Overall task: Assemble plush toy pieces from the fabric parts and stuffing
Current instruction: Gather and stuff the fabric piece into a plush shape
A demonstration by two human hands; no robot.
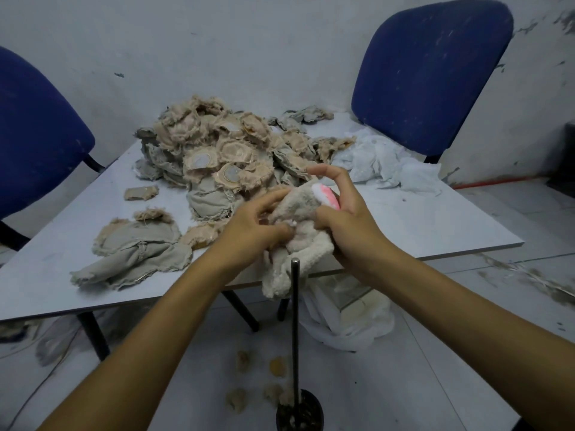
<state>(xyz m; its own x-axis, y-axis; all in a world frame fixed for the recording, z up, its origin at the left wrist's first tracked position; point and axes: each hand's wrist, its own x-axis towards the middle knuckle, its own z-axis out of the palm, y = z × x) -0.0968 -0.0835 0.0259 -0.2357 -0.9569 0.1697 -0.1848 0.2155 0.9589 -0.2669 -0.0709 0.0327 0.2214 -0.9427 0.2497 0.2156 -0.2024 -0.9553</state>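
Note:
A cream plush piece (300, 241) with a pink and white patch at its top hangs over the table's near edge between both hands. My left hand (255, 225) pinches its left side with curled fingers. My right hand (345, 213) grips its right side, the index finger arched above the pink patch. A large heap of beige and grey fabric parts (224, 150) lies at the middle of the table (435, 219). White stuffing material (382, 160) sits at the back right.
A thin metal rod (295, 331) stands upright on a dark round base on the floor just below the plush piece. Flat grey fabric pieces (137, 253) lie at the front left. Two blue chairs (432, 73) flank the table. A white bag (348, 318) lies under it.

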